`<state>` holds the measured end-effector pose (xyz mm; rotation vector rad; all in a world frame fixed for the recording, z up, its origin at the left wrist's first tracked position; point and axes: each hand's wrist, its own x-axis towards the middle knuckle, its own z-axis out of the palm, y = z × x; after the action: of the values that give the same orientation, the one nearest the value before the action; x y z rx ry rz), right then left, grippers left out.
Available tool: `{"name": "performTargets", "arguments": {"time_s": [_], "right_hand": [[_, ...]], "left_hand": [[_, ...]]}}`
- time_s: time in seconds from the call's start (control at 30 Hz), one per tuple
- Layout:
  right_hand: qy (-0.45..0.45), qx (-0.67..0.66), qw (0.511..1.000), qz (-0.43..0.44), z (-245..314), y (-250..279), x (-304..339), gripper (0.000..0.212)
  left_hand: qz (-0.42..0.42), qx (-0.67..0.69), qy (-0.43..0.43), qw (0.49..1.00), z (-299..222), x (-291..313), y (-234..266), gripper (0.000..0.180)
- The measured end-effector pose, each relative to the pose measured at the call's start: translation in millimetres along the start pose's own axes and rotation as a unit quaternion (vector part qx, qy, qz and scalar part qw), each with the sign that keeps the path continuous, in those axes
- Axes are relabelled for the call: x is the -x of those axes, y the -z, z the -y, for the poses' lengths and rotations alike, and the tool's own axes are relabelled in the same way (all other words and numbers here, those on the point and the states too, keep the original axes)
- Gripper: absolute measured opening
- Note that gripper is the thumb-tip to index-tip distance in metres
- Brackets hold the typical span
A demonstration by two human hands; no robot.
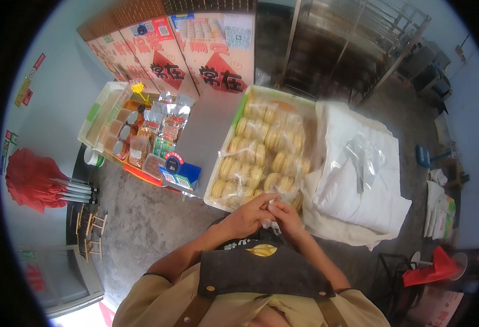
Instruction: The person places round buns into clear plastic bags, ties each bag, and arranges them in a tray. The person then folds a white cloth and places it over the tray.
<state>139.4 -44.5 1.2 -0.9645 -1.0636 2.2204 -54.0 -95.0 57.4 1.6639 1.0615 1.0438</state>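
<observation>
My left hand [248, 214] and my right hand [286, 216] meet at the front edge of a large tray [210, 203]. Their fingers are pinched together on a small, crumpled piece of whitish clear plastic [272, 224]. Whether it belongs to a bag is hidden by the fingers. Beyond my hands the tray holds several clear bags of round, flat, pale-yellow buns [247, 150], laid in rows. The nearest bagged buns [278, 183] lie just past my fingertips.
To the right, white cloths [359, 201] carry a clear plastic bag [366, 158]. On the left, a box of jars and packets [163, 122] stands behind a small blue sign [180, 177]. Printed panels [206, 60] and a metal rack [354, 43] are at the back; a red folded umbrella [35, 180] is far left.
</observation>
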Motion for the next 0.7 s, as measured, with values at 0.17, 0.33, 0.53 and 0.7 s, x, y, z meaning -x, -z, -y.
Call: {"name": "performTargets", "arguments": {"time_s": [0.17,0.33,0.53,0.7], "right_hand": [[-0.015,0.046,0.989,-0.137,-22,30,-21,0.020],[0.021,0.250,0.939,-0.236,-24,45,-23,0.015],[0.350,0.488,0.798,-0.055,39,-5,2,0.005],[0.450,0.614,0.627,0.168,67,-26,-8,0.023]], "left_hand": [[-0.030,-0.047,0.001,0.998,14,15,10,0.017],[-0.026,0.144,0.149,0.978,44,33,23,0.020],[-0.056,0.257,0.272,0.926,49,-1,16,0.042],[0.065,0.250,0.315,0.913,45,-20,25,0.047]]}}
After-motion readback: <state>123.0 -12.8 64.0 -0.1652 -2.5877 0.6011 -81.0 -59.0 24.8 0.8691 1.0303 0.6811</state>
